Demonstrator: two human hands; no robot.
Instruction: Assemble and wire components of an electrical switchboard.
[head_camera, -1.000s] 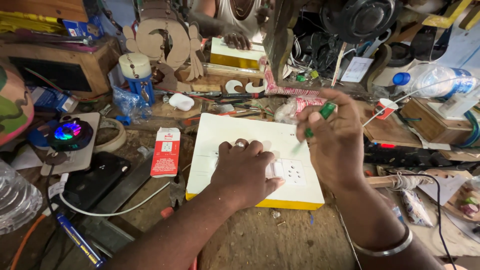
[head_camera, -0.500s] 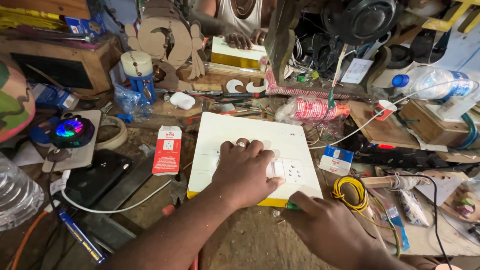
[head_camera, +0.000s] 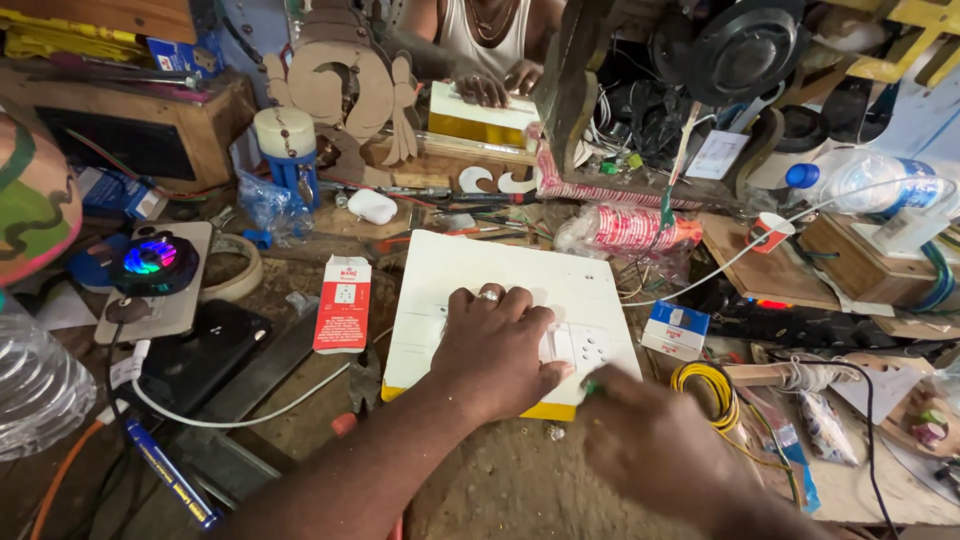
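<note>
White board (head_camera: 500, 270) under left hand (head_camera: 495, 345); right hand (head_camera: 650, 440) blurred, possibly gripping green tool (head_camera: 592, 385).

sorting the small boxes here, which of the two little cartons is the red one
The red and white carton, lying flat left of the white board near the left hand. The other carton, right of the board, is blue and white.

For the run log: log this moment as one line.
left hand: pressed flat on white board | right hand: blurred, green-tipped tool at white socket plate | red-white box: left of board
</note>
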